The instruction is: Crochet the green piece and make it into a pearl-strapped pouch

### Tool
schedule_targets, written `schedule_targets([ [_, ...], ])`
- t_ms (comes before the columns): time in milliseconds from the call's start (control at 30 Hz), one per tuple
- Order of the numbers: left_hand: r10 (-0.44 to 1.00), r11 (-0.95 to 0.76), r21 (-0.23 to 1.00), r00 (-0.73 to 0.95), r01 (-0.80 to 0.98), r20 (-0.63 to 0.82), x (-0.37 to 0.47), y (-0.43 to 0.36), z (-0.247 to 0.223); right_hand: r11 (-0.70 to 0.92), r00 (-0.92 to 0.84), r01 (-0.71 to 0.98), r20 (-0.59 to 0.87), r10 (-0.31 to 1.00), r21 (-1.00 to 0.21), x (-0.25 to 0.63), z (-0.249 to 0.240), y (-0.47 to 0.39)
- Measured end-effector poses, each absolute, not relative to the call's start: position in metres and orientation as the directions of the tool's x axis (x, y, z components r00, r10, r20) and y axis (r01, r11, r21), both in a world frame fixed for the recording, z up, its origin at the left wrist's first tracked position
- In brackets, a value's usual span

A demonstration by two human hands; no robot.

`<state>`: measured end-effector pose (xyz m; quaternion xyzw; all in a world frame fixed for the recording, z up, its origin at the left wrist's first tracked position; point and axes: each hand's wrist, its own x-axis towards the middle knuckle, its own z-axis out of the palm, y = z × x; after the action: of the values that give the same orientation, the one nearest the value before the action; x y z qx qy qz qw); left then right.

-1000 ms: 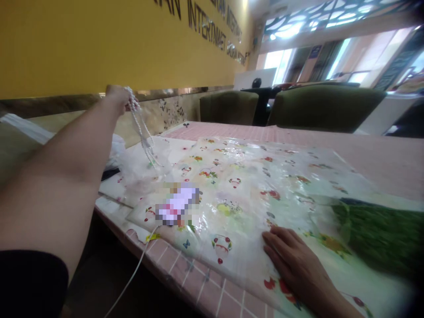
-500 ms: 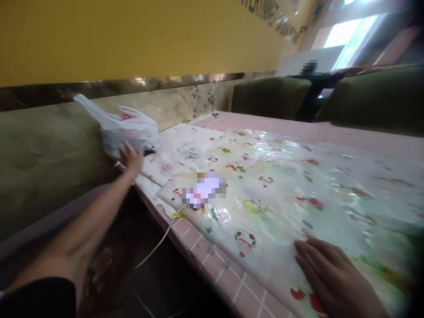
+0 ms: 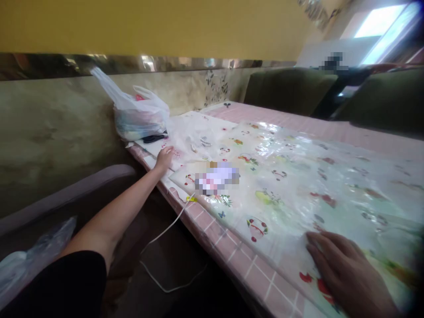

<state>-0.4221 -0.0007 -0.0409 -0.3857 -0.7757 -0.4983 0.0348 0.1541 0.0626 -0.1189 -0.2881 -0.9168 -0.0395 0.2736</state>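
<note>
My left hand (image 3: 165, 159) reaches to the table's left side and touches the white patterned sheet near its edge; its fingers look bent together, and whatever they hold is too small to make out. My right hand (image 3: 347, 265) rests on the fruit-patterned plastic cover (image 3: 271, 176) at the lower right, fingers close together, any grip hidden. Between the hands lies a blurred phone (image 3: 217, 177) with a white cable (image 3: 165, 229) hanging off the edge. Beyond my left hand, a white plastic bag (image 3: 142, 117) stands beside a flat black item (image 3: 154, 138). Small clear packaging (image 3: 200, 142) lies behind the phone.
A pink tiled-pattern tablecloth (image 3: 232, 247) covers the table's edge. Dark green seat backs (image 3: 288, 90) stand behind the table. The marbled wall (image 3: 59, 115) runs along the left. A clear plastic bag (image 3: 49, 243) is at the lower left.
My left hand has moved right and nearer, away from the white bag, onto the patterned sheet. The view has shifted, and my right hand stays on the cover.
</note>
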Motion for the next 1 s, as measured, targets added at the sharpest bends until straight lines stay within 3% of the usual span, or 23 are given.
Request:
schedule_targets([
  [167,0.557,0.145,0.635,-0.593,0.759,0.581,-0.42,0.007,-0.002,0.828,-0.665,0.554,0.551,0.505,-0.091,0.147,-0.111,0.058],
  [300,0.677,0.071,0.484,-0.399,0.872,0.619,-0.393,0.057,0.034,0.818,-0.643,0.566,0.569,0.513,-0.098,0.144,-0.11,0.057],
  [433,0.868,0.099,0.359,-0.257,0.928,0.425,-0.377,0.113,0.048,0.808,-0.629,0.574,0.562,0.537,-0.13,0.144,-0.111,0.056],
  [567,0.914,0.302,0.242,-0.352,0.922,0.2,-0.385,0.143,0.043,0.806,-0.622,0.568,0.554,0.554,-0.168,0.142,-0.107,0.054],
  [700,0.902,0.404,0.146,-0.42,0.903,0.099,-0.389,0.154,0.031,0.799,-0.623,0.566,0.528,0.577,-0.206,0.14,-0.1,0.051],
  [833,0.897,0.421,0.143,-0.434,0.896,0.079,-0.383,0.162,0.029,0.791,-0.621,0.566,0.511,0.594,-0.232,0.14,-0.098,0.049],
  [1000,0.873,0.451,0.285,-0.484,0.846,0.057,-0.391,0.164,0.076,0.783,-0.619,0.574,0.499,0.607,-0.24,0.138,-0.098,0.05],
])
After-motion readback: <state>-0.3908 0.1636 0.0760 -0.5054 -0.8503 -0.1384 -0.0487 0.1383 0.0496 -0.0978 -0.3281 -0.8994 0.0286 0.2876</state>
